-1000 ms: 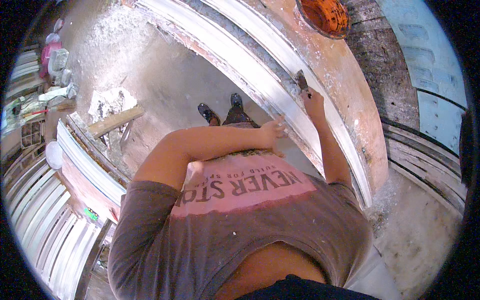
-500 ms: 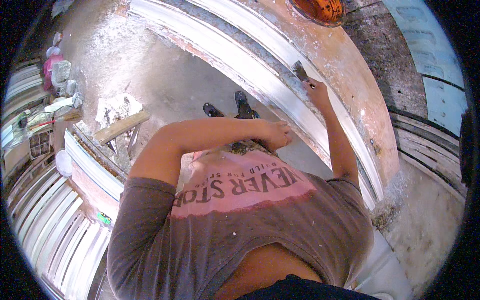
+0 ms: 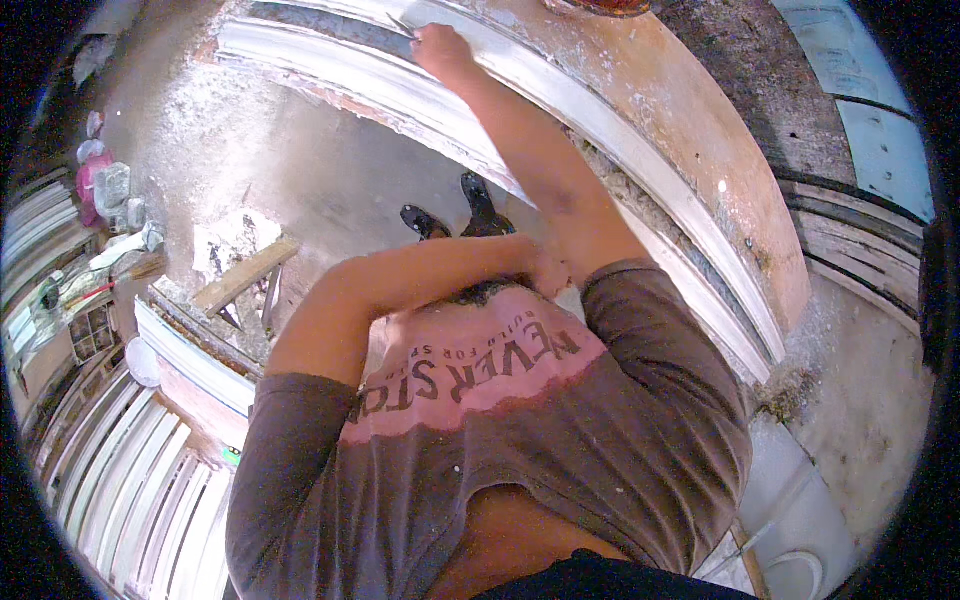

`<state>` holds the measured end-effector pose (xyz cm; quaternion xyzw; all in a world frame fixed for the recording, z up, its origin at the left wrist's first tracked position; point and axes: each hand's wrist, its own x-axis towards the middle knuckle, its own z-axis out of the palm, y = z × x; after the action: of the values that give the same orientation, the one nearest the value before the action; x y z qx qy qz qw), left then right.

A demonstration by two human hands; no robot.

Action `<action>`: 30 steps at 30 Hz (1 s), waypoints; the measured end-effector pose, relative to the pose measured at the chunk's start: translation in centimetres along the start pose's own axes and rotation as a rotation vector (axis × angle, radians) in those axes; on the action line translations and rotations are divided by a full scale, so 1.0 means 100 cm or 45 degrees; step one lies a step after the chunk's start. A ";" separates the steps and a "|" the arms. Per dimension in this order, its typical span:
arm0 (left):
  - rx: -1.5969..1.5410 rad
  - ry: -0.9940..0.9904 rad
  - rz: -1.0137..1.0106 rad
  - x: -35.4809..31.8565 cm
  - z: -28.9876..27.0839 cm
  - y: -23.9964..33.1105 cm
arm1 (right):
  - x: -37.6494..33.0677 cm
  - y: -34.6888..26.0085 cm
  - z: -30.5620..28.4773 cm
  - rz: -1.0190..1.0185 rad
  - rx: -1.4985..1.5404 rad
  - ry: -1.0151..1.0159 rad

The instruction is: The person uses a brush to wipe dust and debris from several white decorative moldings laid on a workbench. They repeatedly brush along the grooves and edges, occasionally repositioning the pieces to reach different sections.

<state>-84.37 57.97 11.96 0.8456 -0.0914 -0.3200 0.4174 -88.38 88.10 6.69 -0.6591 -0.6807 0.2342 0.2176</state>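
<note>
Lengthwise, the counter bore white moulding along its near edge, while the left hand had unreadable fingers and the right hand above it had fingers clamped on a thin, probably light tool, best held by its rear.

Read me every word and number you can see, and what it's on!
Brown shirt: big and smaller dark letters on its pink panel, but I don't copy out printed words.
Small green thing at the left: too small to tell if it has writing.
I can't make out any other writing.
</note>
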 end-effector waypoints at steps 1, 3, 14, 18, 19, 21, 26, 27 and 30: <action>-0.025 -0.007 -0.011 -0.006 -0.002 0.000 | -0.014 -0.001 -0.009 -0.058 -0.135 -0.029; -0.072 0.093 -0.038 -0.019 0.000 -0.002 | -0.064 0.033 -0.058 -0.147 -0.191 -0.236; 0.130 0.353 -0.054 -0.065 0.005 -0.005 | -0.211 0.136 -0.203 -0.231 -0.683 -0.563; -0.033 0.343 -0.038 -0.067 0.021 -0.005 | -0.069 0.070 -0.096 -0.686 -0.803 -0.314; -0.091 0.360 -0.033 -0.064 0.032 -0.009 | -0.032 0.033 -0.070 -0.694 -0.733 -0.314; -0.024 0.317 0.022 -0.049 0.050 -0.012 | 0.029 -0.024 -0.032 -0.667 -0.486 -0.215; -0.095 0.280 -0.069 -0.077 0.062 -0.013 | 0.058 -0.054 0.006 -0.598 -0.466 -0.123; -0.141 0.332 -0.087 -0.088 0.063 -0.018 | 0.043 -0.061 0.002 -0.575 -0.569 -0.233; 0.005 0.328 -0.077 -0.087 0.065 -0.024 | -0.032 0.013 -0.043 -0.445 -0.596 -0.280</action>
<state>-95.44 58.98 11.25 0.8828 -0.0121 -0.2210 0.4144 -84.65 85.04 9.34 -0.5351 -0.8385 0.1002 0.0220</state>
